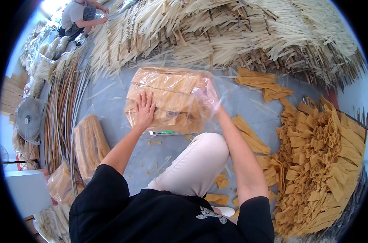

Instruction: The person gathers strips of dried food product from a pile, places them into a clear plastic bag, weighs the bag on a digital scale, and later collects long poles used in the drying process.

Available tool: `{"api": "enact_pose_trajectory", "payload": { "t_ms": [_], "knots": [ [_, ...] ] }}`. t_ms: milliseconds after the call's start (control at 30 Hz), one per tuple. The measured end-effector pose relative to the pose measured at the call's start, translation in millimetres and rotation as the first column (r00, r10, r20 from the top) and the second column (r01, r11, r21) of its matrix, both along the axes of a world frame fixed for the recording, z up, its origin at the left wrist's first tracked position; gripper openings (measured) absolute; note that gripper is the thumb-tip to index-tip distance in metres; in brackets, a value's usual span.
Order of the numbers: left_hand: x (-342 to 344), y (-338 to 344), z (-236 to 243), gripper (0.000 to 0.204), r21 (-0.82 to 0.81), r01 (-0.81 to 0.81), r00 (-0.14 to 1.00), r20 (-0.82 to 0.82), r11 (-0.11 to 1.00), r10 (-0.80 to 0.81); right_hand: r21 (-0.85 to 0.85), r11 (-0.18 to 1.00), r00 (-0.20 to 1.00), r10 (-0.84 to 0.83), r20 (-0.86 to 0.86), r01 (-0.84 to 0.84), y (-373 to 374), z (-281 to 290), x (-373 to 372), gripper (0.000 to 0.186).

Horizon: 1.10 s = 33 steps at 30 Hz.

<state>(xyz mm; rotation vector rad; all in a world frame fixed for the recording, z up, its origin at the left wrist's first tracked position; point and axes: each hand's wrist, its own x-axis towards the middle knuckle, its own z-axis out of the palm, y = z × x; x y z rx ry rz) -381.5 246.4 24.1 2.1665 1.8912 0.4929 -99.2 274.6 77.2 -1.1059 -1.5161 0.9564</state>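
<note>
Overall, a heap of pale leaves and sticks [228, 44] spans the far side of the grey floor [111, 106], with a pile of mustard strips [317, 170] on the right. Mid-floor lies a big clear bag [171, 91] stuffed with tan strips, a slimmer filled bag [90, 143] to its near left. Left hand [144, 111] flat on the big bag's left part, fingers slightly apart; right hand [207, 94] at its right end amid loose plastic, fingers veiled, cannot tell whether gripping.

Count: 2 hands [145, 111], at least 3 bagged tan bundles [167, 92], 1 tan strip heap [313, 170], 1 co-worker [74, 18].
</note>
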Motion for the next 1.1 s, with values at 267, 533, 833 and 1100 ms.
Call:
{"api": "enact_pose_trajectory", "payload": {
  "t_ms": [267, 533, 833, 1100],
  "knots": [
    [-1, -7, 0, 0.060, 0.283, -0.220, 0.936, 0.332, 0.934, 0.120, -0.274, 0.927, 0.959, -0.278, -0.046, 0.256, -55, -1, 64, 0.034],
    [1, -7, -7, 0.060, 0.203, -0.218, 0.956, 0.241, 0.955, 0.167, -0.369, 0.797, 0.877, -0.458, 0.145, 0.477, -168, 59, 169, 0.035],
    [-36, -35, -3, 0.060, 0.257, -0.207, 0.950, 0.283, 0.944, 0.132, -0.426, 0.517, 0.589, -0.807, 0.045, 0.742, -381, 63, 249, 0.036],
    [-74, -146, -56, 0.062, -0.061, -0.305, 0.934, 0.177, 0.950, 0.311, -0.578, 0.055, 0.178, -0.971, 0.158, 0.814, -535, -87, 257, 0.035]
  ]
}}
